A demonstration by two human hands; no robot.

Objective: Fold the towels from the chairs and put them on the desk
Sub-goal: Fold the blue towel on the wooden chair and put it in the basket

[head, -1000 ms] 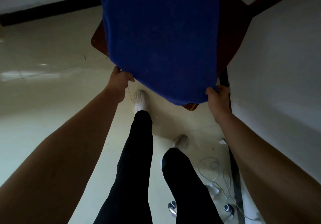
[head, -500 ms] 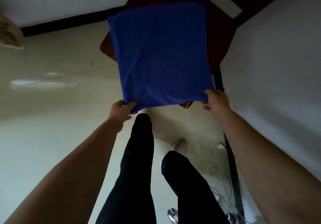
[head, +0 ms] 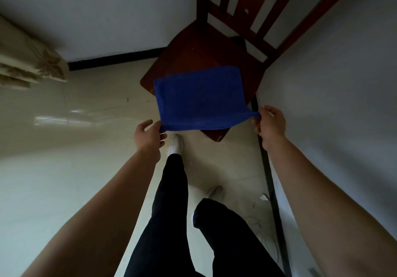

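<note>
A blue towel point(head: 199, 98) lies folded over the seat of a dark red wooden chair point(head: 193, 53), its near edge lifted off the seat. My left hand point(head: 149, 137) pinches the towel's near left corner. My right hand point(head: 270, 122) pinches the near right corner, pulled out to a point. The towel's far edge rests on the seat. The chair's slatted back point(head: 247, 8) rises behind it. No desk is in view.
A white wall point(head: 333, 105) runs close along the right, with a black baseboard point(head: 268, 169) at its foot. A patterned curtain point(head: 32, 66) hangs at the left. My legs and white shoes point(head: 175, 143) stand on the pale tiled floor; cables lie at the lower right.
The towel has come down from a raised, spread position to lie lower on the chair seat, looking shorter. Both hands moved down and nearer with the near corners. More of the chair back shows.
</note>
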